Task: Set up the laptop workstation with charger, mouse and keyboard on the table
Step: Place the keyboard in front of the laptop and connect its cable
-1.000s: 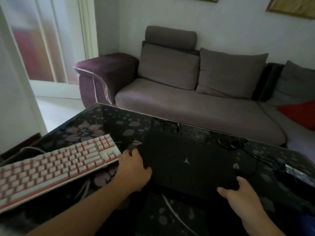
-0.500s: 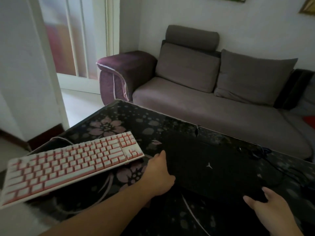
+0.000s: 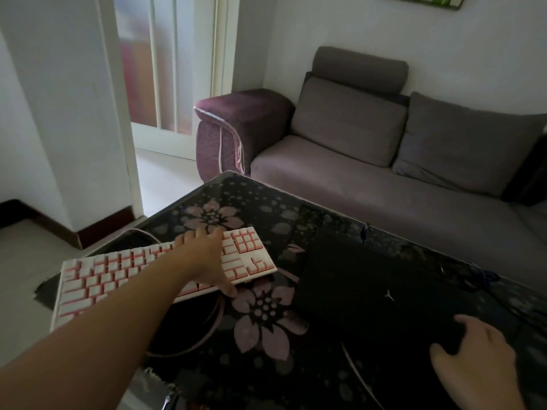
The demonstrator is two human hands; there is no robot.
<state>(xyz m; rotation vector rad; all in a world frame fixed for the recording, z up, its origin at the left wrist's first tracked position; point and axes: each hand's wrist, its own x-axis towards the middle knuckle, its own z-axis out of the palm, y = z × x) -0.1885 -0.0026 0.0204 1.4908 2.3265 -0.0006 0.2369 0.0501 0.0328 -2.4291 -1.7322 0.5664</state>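
Gripping keyboard (image 3: pixel 97 281) with left hand (image 3: pixel 204 250); laptop (image 3: pixel 370 297) lid shows star logo.

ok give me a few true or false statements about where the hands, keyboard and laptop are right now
1. The left hand lies across the keyboard, thumb at its near edge. True.
2. The laptop is open with its screen lit. False: its lid is closed and dark.
3. The right hand holds a mouse. False: it rests at the laptop's near right corner; no mouse shows.
4. The keyboard lies left of the laptop on the table. True.
5. The keyboard sits on the sofa. False: it is on the table.
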